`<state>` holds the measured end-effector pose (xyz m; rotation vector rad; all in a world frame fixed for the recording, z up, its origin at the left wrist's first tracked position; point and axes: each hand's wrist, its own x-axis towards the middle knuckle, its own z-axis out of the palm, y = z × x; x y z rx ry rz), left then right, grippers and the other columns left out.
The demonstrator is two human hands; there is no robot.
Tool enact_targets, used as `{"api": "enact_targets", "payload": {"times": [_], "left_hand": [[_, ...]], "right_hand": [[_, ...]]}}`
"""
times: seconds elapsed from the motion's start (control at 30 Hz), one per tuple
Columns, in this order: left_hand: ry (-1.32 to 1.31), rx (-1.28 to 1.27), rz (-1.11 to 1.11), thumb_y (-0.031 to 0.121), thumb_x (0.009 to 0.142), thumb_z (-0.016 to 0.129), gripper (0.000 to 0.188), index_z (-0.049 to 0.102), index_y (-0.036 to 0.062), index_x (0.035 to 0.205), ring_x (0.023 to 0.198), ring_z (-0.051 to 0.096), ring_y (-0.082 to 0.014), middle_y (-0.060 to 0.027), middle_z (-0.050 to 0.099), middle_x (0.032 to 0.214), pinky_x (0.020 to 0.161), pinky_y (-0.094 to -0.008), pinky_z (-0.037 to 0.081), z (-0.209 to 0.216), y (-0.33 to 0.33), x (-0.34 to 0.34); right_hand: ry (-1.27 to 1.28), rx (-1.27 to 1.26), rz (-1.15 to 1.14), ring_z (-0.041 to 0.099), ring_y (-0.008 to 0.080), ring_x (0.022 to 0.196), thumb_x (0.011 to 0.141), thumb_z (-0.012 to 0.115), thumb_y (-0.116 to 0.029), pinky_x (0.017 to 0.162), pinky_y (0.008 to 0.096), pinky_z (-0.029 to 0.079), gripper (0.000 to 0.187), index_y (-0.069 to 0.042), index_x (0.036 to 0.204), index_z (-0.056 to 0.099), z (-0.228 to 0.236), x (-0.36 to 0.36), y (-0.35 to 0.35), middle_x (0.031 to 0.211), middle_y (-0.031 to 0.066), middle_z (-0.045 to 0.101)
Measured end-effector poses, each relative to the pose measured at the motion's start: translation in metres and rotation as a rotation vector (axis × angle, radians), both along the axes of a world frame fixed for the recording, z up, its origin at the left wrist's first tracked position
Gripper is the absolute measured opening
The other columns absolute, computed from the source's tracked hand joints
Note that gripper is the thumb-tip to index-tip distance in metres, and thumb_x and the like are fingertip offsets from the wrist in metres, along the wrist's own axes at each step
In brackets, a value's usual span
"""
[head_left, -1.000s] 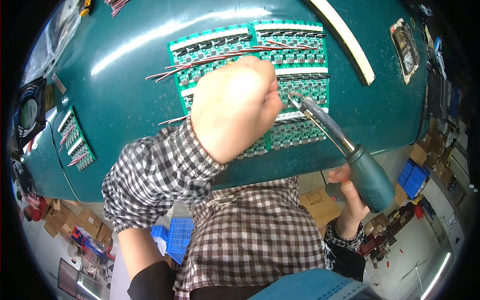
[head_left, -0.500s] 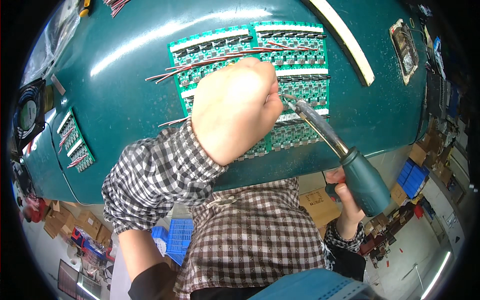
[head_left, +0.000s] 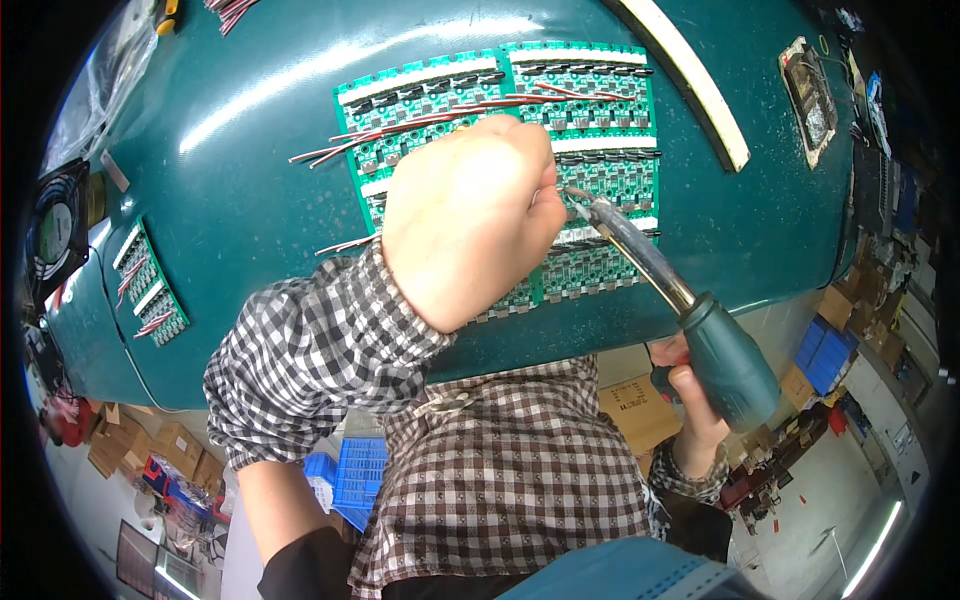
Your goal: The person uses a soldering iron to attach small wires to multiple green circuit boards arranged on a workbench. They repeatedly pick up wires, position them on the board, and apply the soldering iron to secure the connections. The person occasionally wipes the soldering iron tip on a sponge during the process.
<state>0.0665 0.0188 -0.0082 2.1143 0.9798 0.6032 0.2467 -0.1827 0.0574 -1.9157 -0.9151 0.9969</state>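
My right hand (head_left: 700,415) is wrapped round the green handle of a soldering iron (head_left: 735,360). The iron's metal shaft slants up and left, its tip close to the fingertips of my left hand (head_left: 470,220). That left hand is closed in a pinch over green circuit boards (head_left: 590,180), back of the hand upward; whatever the fingers hold is hidden. The boards lie side by side in a panel, with white strips and rows of black parts. Red and white wires (head_left: 430,119) lie across them, and more wire ends (head_left: 345,245) stick out beside my left wrist.
Beyond the boards, a curved pale strip (head_left: 690,80) lies on the green table mat (head_left: 250,190). A worn tray-like block (head_left: 808,100) sits at far right. On the left are a small wired board (head_left: 150,285) and a black fan (head_left: 62,225).
Almost nothing differs. The soldering iron and my right hand have shifted very slightly; my left hand stays in place.
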Motion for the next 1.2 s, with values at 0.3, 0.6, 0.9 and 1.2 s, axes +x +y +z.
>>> {"api": "enact_targets", "payload": {"times": [0.3,0.6,0.9,1.2], "left_hand": [[0.03,-0.008,0.001,0.002,0.069,0.066,0.011,0.056,0.0068,0.072,0.057,0.054,-0.0231,-0.0052,0.05,0.064,0.051,-0.0342,0.043,0.001,0.0,0.0],[0.007,0.004,0.0,0.002,0.069,0.065,0.011,0.055,0.0071,0.071,0.058,0.054,-0.0235,-0.0052,0.049,0.064,0.052,-0.0347,0.044,-0.001,0.0,0.0],[0.065,0.002,-0.01,0.002,0.069,0.065,0.011,0.056,0.0071,0.071,0.058,0.053,-0.0229,-0.0048,0.049,0.064,0.053,-0.0345,0.044,0.002,0.0,0.001],[0.094,0.008,0.009,0.003,0.071,0.067,0.011,0.057,0.0078,0.074,0.057,0.053,-0.0205,-0.004,0.05,0.065,0.053,-0.0326,0.044,0.005,-0.004,-0.001]], "right_hand": [[0.017,-0.01,-0.032,0.07,0.017,0.079,0.071,0.086,-0.015,0.076,0.0289,0.055,0.05,0.005,0.108,0.06,0.0,-0.001,-0.002,0.085,0.011,0.071],[0.022,-0.001,-0.031,0.069,0.0174,0.08,0.071,0.085,-0.015,0.076,0.0307,0.056,0.05,0.006,0.109,0.06,0.003,0.0,-0.001,0.086,0.0112,0.071],[0.043,0.032,-0.053,0.069,0.0205,0.08,0.074,0.083,-0.015,0.077,0.0334,0.057,0.047,0.006,0.109,0.06,0.004,-0.002,0.0,0.087,0.0118,0.07],[0.117,0.016,-0.108,0.063,0.0249,0.074,0.081,0.072,-0.025,0.068,0.0359,0.052,0.036,0.008,0.092,0.061,0.006,-0.007,0.003,0.08,0.0157,0.063]]}}
